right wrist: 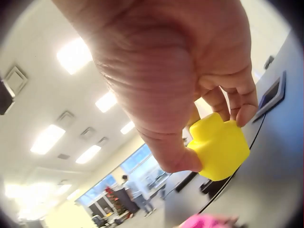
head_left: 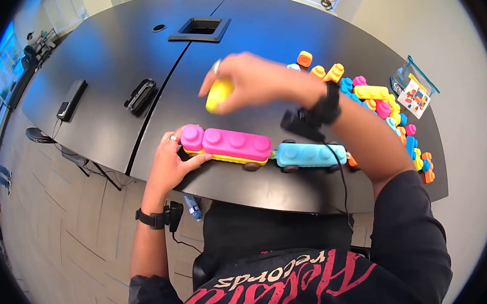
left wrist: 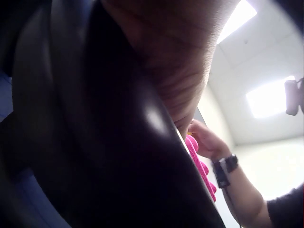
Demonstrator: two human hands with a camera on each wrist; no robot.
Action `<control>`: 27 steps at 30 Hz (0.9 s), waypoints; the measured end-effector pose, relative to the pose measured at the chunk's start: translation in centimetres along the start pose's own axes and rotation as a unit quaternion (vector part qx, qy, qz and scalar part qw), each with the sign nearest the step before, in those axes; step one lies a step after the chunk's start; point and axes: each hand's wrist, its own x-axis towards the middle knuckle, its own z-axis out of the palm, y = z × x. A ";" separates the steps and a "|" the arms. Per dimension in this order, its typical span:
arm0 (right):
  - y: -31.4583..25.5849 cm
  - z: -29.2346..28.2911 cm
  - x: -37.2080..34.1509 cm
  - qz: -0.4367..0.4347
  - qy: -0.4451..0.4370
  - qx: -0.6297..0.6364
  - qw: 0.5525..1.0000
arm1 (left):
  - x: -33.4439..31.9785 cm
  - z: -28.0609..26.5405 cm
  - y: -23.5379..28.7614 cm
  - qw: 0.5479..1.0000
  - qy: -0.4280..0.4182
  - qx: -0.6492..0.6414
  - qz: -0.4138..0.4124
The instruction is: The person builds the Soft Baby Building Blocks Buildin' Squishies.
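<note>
- Head view: the right hand (head_left: 250, 82) was raised above the table (head_left: 238, 57), with a yellow block (head_left: 219, 95) pinched between thumb and fingers. We placed the block in the air, apart from the pink-topped wagon (head_left: 235, 145) and beyond its left end.
- Left hand (head_left: 169, 165): its thumb lay along the near side of the wagon's end and its fingers reached round the far side, gripping beside the small pink block (head_left: 192, 137).
- Right wrist view: we saw the thumb pressed on one side of the yellow block and fingertips on another, the block tilted and its rounded stud left uncovered.
- Left wrist view: the left fingers were hidden, so we could not tell their contact from there.
- Surroundings: a light-blue wagon (head_left: 309, 154) stood beside the pink-topped one, joined by a small link; to the right lay scattered blocks (head_left: 383, 109) and a clear bag (head_left: 409, 75).
- Handling, yellow block: we judged it light, stiff moulded plastic, smooth enough to slip a little under a loose pinch, but hardly fragile. Its flat sides, below the stud, offered the best hold.
- Handling, wagon: we judged it rigid and light, yet apt to roll on its dark wheels (head_left: 251, 166). Its end was best held low across both sides; the link seemed the weakest place to grip.
</note>
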 end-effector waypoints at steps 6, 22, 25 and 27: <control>-3.9 6.6 -2.4 0.028 0.089 -0.032 0.995 | 0.0 0.7 -1.3 1.000 -0.006 0.009 0.011; 7.2 0.9 -5.6 0.206 0.249 -0.127 0.938 | 0.1 1.3 -1.3 1.000 -0.007 -0.002 0.016; 13.6 0.8 -7.4 0.363 0.207 -0.280 0.864 | 0.0 1.2 -2.4 0.998 -0.004 0.033 0.048; 16.9 0.8 -6.8 0.445 0.106 -0.170 0.873 | 0.0 1.0 -1.4 0.999 -0.007 0.029 0.033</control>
